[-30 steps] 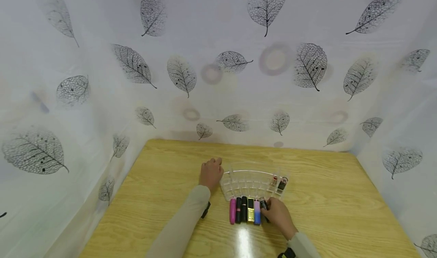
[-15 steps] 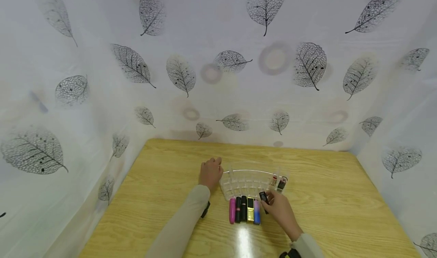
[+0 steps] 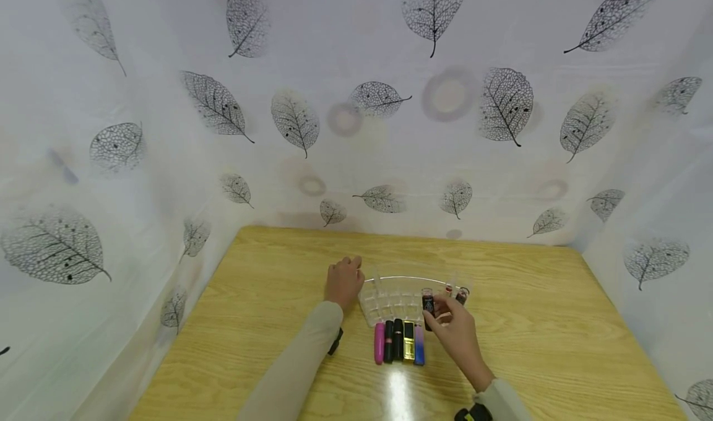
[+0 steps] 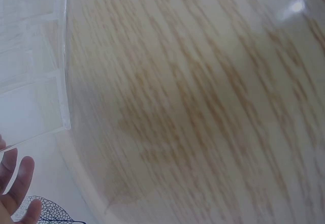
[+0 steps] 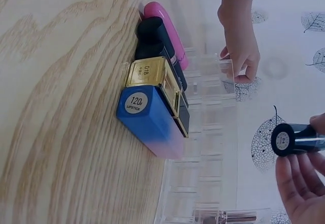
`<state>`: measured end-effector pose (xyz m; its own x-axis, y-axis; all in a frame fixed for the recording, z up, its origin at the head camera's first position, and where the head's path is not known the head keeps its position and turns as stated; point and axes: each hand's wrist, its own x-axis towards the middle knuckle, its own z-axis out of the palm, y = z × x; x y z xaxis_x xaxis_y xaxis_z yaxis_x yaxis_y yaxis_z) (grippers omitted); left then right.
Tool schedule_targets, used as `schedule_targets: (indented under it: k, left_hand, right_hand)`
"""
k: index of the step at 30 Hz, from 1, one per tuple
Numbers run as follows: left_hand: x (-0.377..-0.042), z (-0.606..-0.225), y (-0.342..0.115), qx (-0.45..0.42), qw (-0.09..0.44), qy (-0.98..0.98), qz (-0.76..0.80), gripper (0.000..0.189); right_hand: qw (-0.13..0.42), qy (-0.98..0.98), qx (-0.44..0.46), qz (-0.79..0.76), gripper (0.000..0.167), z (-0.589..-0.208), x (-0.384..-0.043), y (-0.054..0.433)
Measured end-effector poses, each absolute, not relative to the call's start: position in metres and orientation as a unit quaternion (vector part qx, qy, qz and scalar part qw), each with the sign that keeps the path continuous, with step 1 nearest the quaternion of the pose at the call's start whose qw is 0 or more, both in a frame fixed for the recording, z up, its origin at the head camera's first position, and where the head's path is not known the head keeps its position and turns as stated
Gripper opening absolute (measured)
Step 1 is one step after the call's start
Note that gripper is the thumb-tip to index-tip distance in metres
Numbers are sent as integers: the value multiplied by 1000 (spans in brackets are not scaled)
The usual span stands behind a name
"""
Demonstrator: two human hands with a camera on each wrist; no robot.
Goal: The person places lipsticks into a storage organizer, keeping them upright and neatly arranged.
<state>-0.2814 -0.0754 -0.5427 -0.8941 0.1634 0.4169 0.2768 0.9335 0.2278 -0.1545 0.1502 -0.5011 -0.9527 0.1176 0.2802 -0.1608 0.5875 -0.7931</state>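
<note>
My right hand [image 3: 457, 329] pinches a dark lipstick tube [image 3: 427, 304] with a clear end between thumb and fingers. The tube is upright above the right part of the clear lipstick organizer [image 3: 385, 303]; whether it touches the organizer is unclear. In the right wrist view the round label on the held tube's base [image 5: 283, 140] faces the camera. My left hand [image 3: 344, 283] holds the organizer's left end, some fingers loosely bent beside the corner [image 4: 66, 125] in the left wrist view. Two lipsticks, one red-topped [image 3: 449, 289] and one dark [image 3: 462, 295], stand in the organizer's right end.
In front of the organizer lies a row of lipsticks: pink [image 3: 379, 343], two black ones [image 3: 398, 342], gold and black [image 3: 409, 349], and purple-blue [image 3: 419, 347]. The wood-grain table [image 3: 546, 334] is bordered by a white leaf-print curtain [image 3: 345, 49].
My right hand has lifted the dark lipstick from the right end of the row, turned it upright and moved it over the organizer. The left hand has stayed put.
</note>
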Motion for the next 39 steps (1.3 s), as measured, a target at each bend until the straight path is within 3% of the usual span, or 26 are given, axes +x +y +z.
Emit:
schedule_targets:
  k: [7, 16, 25, 34, 39]
  left_hand:
    - [-282, -543, -75, -113, 196, -963, -144, 5]
    - [-282, -544, -75, -113, 196, -964, -141, 5]
    - [-282, -544, -75, -113, 192, -964, -143, 6]
    - [-282, -544, -76, -115, 198, -962, -146, 5]
    - [-281, -542, -75, -114, 198, -963, -145, 6]
  right_hand:
    - [242, -846, 59, 472, 32, -500, -156, 148]
    - [295, -822, 73, 482, 35, -482, -153, 138]
    - [294, -828, 66, 473, 33, -456, -146, 130]
    - [301, -814, 86, 490, 30, -481, -167, 145]
    - [308, -817, 92, 479, 30, -467, -164, 141]
